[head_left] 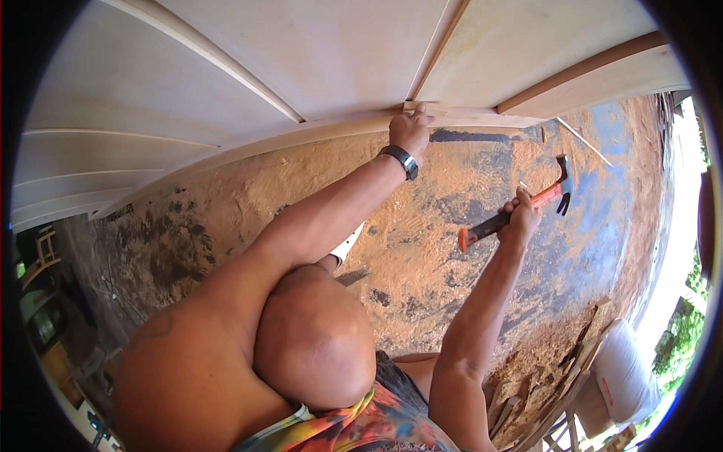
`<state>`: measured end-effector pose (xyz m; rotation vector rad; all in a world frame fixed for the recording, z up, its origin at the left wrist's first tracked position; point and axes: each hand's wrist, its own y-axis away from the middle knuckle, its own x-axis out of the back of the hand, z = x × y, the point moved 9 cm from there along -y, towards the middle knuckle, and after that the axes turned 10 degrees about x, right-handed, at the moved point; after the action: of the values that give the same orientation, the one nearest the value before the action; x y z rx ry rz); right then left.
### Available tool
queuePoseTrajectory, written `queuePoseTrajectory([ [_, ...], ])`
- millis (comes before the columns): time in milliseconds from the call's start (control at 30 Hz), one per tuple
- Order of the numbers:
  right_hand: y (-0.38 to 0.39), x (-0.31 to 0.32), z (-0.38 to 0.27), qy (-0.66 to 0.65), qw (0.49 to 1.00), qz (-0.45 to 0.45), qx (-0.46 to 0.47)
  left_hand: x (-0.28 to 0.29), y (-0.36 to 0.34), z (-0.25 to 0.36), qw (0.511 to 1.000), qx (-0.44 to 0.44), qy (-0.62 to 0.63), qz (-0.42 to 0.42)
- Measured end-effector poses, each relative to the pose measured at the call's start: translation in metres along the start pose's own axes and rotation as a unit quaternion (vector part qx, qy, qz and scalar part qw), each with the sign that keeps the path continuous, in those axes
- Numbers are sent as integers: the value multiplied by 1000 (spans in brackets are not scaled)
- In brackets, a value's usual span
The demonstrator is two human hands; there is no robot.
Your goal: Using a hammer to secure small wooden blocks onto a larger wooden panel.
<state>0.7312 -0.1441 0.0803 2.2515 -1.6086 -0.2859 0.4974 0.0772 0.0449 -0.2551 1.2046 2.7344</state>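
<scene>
My left hand [410, 134], with a dark watch at its wrist, reaches forward to the near lower edge of a large pale wooden panel [331, 53]. Its fingers grip a small wooden block [419, 107] set against that edge, at the end of a groove between two panel sections. To the right and lower, my right hand [521, 218] is wrapped round the handle of a claw hammer [547, 196]. The handle is orange and black, and the dark head points away to the right, apart from the panel.
Sawdust and dark patches cover the floor [422, 203]. A thin wooden strip [586, 142] lies at the right below the panel. Scrap wood [584, 354] is piled at the lower right beside a white sack [626, 369]. My bent knee [316, 331] rises between my arms.
</scene>
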Motion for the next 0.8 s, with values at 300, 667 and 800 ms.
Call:
queuePoseTrajectory([
  [300, 35, -49, 12, 213, 952, -219, 32, 8, 2, 1, 1000, 13, -21, 13],
  [667, 55, -66, 13, 174, 965, -194, 35, 14, -7, -4, 1000, -9, 1, 27],
  [800, 86, -102, 38, 303, 905, -299, 19, 17, -12, -9, 1000, -16, -15, 18],
])
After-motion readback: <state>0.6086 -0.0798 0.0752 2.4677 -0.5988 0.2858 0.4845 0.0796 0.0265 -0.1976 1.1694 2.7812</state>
